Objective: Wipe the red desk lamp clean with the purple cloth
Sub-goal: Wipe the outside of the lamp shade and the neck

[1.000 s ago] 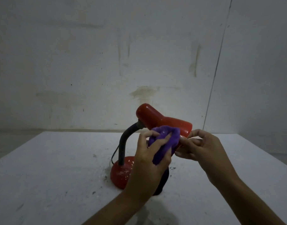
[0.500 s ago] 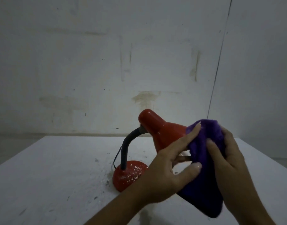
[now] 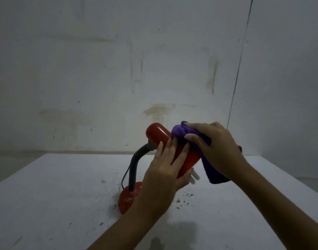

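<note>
The red desk lamp (image 3: 157,135) stands on the white table (image 3: 52,188), its dark gooseneck rising from a round red base (image 3: 127,197) flecked with white. My left hand (image 3: 167,165) wraps the lamp's shade, fingers over the top and thumb beneath. My right hand (image 3: 216,147) grips the bunched purple cloth (image 3: 179,131) and presses it onto the top of the shade; a loose end of the cloth hangs down on the right. Much of the shade is hidden by both hands.
A dark cord runs down behind the gooseneck to the table. Dark specks and smudges lie on the table around the base and to its right. Stained white walls stand close behind, meeting in a corner at the right.
The cloth has passed from my left hand to my right, which has moved up onto the shade's top. My left hand has shifted to hold the shade.
</note>
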